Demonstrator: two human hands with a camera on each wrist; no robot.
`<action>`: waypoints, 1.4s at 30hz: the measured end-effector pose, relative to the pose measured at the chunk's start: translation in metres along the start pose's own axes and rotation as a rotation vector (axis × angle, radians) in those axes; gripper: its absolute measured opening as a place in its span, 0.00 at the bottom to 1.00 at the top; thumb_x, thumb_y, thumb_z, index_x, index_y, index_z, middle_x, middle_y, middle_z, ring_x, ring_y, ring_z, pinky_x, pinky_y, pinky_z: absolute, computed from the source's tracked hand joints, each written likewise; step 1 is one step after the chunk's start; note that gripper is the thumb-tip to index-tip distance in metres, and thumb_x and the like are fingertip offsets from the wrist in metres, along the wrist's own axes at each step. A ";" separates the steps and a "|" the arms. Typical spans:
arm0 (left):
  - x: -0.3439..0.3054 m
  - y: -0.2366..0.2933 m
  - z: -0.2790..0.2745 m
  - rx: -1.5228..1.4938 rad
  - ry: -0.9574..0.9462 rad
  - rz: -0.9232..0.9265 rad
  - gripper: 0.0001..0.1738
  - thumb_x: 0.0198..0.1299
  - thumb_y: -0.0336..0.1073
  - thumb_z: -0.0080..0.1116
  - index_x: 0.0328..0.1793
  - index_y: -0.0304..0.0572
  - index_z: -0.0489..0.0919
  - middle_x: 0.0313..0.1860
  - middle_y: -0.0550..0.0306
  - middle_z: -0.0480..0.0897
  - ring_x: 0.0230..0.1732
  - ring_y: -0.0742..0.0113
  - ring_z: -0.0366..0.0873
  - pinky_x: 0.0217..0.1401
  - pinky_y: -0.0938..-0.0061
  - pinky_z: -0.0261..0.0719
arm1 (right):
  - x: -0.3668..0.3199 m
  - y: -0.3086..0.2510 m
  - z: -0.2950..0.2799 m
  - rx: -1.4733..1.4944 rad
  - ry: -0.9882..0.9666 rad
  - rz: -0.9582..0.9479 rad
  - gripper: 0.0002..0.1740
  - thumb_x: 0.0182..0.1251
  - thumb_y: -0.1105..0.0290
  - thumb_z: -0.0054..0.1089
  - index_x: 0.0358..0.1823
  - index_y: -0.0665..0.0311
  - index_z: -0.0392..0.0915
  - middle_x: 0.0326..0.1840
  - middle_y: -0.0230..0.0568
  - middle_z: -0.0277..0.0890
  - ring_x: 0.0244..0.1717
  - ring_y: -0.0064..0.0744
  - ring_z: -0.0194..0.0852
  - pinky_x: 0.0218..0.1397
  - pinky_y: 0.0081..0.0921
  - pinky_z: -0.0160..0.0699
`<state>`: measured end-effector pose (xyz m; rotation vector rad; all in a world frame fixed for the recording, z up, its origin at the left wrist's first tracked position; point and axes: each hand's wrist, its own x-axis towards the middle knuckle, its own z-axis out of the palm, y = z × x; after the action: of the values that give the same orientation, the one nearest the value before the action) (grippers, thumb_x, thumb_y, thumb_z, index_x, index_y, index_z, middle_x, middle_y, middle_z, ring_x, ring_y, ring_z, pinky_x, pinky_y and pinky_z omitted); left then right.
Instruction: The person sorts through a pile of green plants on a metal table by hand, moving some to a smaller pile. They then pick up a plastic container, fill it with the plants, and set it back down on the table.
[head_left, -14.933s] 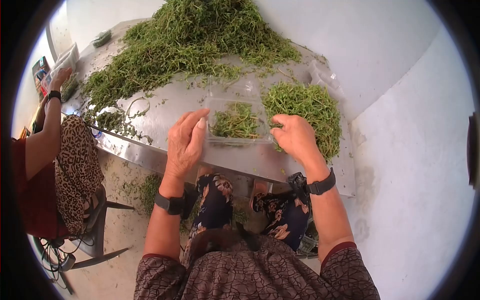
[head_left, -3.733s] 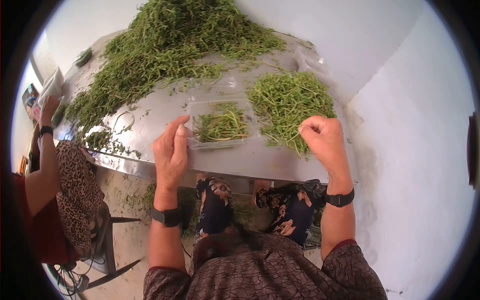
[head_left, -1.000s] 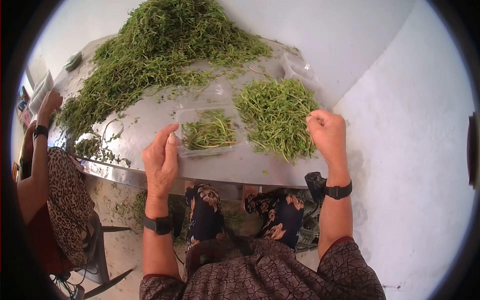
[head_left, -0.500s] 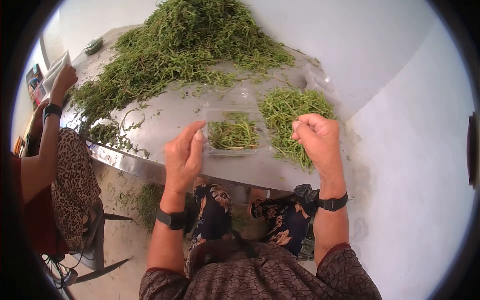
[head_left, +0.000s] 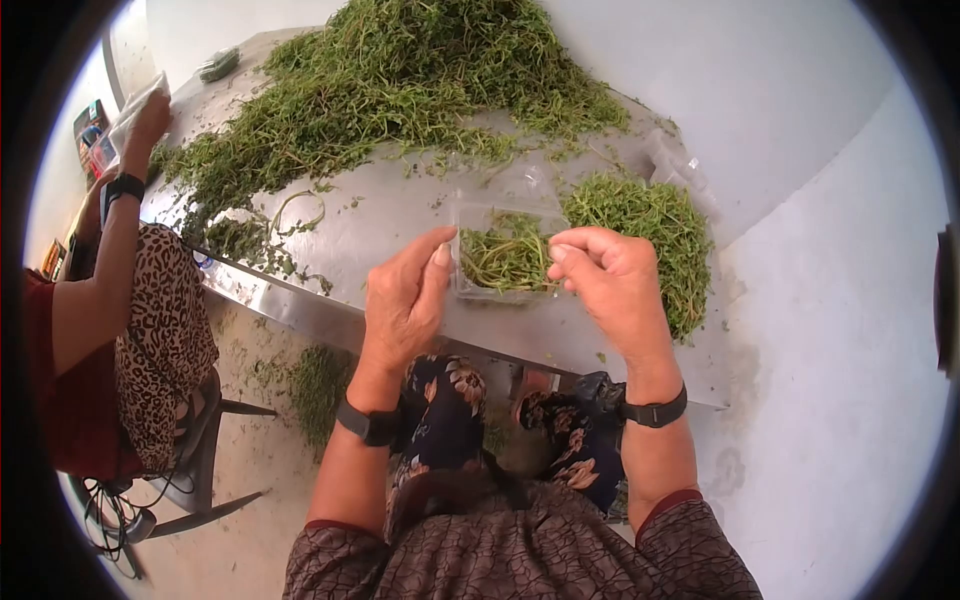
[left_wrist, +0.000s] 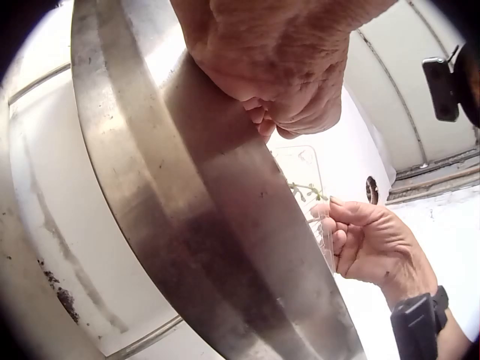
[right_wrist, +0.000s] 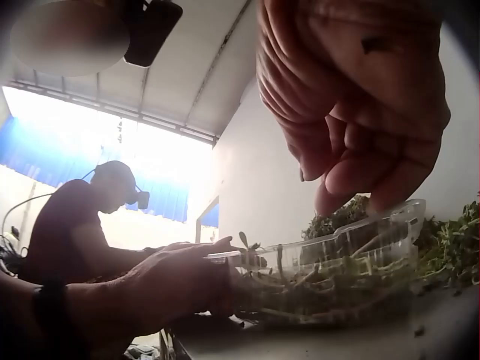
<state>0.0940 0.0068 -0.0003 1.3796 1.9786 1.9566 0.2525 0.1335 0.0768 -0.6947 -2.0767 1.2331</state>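
In the head view, a clear plastic box (head_left: 505, 296) holding green stems (head_left: 500, 255) sits near the table's front edge, its clear lid folded back. My left hand (head_left: 405, 300) grips the box's left side, thumb at the rim; the right wrist view shows that hand (right_wrist: 161, 289) along the box wall (right_wrist: 409, 225). At the box's right side, my right hand (head_left: 615, 295) pinches stems between thumb and curled fingers. A sprig (left_wrist: 313, 192) shows by its fingertips in the left wrist view. Right of the box lies a small pile of greens (head_left: 660, 235).
A large heap of greens (head_left: 400, 90) covers the back of the metal table (head_left: 350, 215). Clear boxes (head_left: 680, 165) stand at the back right, and a filled box (head_left: 218, 64) lies at the back left. Another person (head_left: 90, 310) sits at the left, by a white wall.
My right hand has moved left from the small pile to the box's right side. The left hand keeps its grip on the box. The head view has shifted, and the other person's hand is raised.
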 end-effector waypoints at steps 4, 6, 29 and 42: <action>0.000 -0.002 0.001 0.011 0.004 -0.010 0.15 0.73 0.33 0.47 0.57 0.34 0.81 0.25 0.59 0.78 0.25 0.76 0.70 0.32 0.77 0.72 | -0.005 0.007 -0.016 -0.070 0.075 -0.017 0.07 0.64 0.75 0.60 0.37 0.72 0.84 0.24 0.32 0.80 0.24 0.14 0.69 0.27 0.17 0.67; 0.000 0.000 0.001 0.008 -0.002 -0.019 0.16 0.73 0.34 0.47 0.57 0.35 0.81 0.24 0.60 0.78 0.25 0.76 0.69 0.31 0.77 0.71 | -0.009 0.012 -0.025 -0.148 0.133 -0.026 0.07 0.63 0.75 0.61 0.36 0.72 0.84 0.22 0.33 0.79 0.22 0.14 0.67 0.26 0.18 0.66; 0.002 -0.007 0.000 0.025 0.000 -0.002 0.15 0.73 0.34 0.47 0.56 0.35 0.82 0.24 0.61 0.76 0.24 0.78 0.68 0.29 0.79 0.69 | -0.063 0.055 -0.080 -0.841 0.213 0.123 0.13 0.56 0.62 0.69 0.34 0.66 0.84 0.22 0.47 0.79 0.28 0.49 0.80 0.35 0.40 0.76; 0.001 -0.004 0.000 0.037 0.011 -0.012 0.14 0.70 0.31 0.49 0.54 0.36 0.82 0.24 0.54 0.82 0.22 0.72 0.75 0.30 0.76 0.74 | -0.051 0.056 -0.074 -0.924 0.275 0.007 0.07 0.55 0.70 0.59 0.22 0.64 0.78 0.20 0.50 0.76 0.25 0.53 0.77 0.32 0.43 0.74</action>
<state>0.0911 0.0084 -0.0026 1.3643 2.0335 1.9362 0.3479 0.1641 0.0416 -1.1777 -2.3359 0.0828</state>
